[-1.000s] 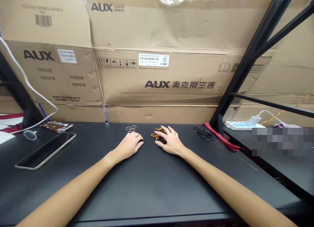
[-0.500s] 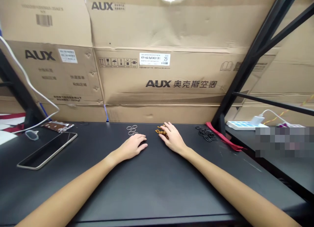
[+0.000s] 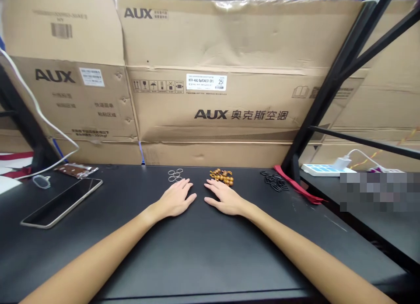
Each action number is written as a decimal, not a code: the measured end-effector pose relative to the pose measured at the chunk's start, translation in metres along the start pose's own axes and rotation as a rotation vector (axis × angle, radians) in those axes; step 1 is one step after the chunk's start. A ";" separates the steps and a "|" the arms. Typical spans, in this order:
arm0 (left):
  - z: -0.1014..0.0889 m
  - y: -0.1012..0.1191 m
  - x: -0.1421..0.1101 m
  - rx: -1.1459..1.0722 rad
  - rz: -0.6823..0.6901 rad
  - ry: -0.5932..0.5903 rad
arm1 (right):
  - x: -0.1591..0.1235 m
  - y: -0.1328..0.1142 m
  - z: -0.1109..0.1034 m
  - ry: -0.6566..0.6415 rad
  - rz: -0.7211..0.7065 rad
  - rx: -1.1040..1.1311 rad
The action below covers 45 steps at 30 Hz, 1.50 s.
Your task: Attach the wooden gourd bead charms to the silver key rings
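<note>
Amber beads (image 3: 221,177), near spread right grip (image 3: 225,199), metal rings (image 3: 175,175), near spread left grip (image 3: 175,199)

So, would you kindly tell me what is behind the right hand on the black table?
A cluster of amber-brown beads lies just beyond the right hand, with a cardboard AUX carton further back. What lies under the hand is hidden.

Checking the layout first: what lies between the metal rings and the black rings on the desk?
The head view shows a cluster of orange-brown beads there.
</note>
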<state>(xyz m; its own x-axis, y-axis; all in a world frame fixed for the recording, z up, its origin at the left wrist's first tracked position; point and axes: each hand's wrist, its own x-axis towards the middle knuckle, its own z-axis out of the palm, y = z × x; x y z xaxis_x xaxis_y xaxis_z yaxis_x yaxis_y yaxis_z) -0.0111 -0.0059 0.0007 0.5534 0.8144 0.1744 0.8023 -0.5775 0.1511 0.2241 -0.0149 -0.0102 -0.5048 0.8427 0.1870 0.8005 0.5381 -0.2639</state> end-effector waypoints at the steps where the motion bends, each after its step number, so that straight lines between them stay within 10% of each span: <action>1: 0.001 0.000 0.000 0.001 -0.009 0.005 | 0.000 0.001 0.001 0.001 0.002 0.000; 45: 0.005 -0.007 -0.004 -0.023 0.144 -0.100 | -0.012 -0.017 -0.007 -0.139 -0.119 -0.016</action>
<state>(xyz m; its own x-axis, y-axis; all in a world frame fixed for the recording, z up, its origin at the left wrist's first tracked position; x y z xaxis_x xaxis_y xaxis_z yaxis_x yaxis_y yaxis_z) -0.0178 -0.0053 -0.0057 0.6824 0.7243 0.0986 0.7087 -0.6886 0.1538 0.2188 -0.0348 -0.0015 -0.6350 0.7681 0.0827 0.7372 0.6345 -0.2325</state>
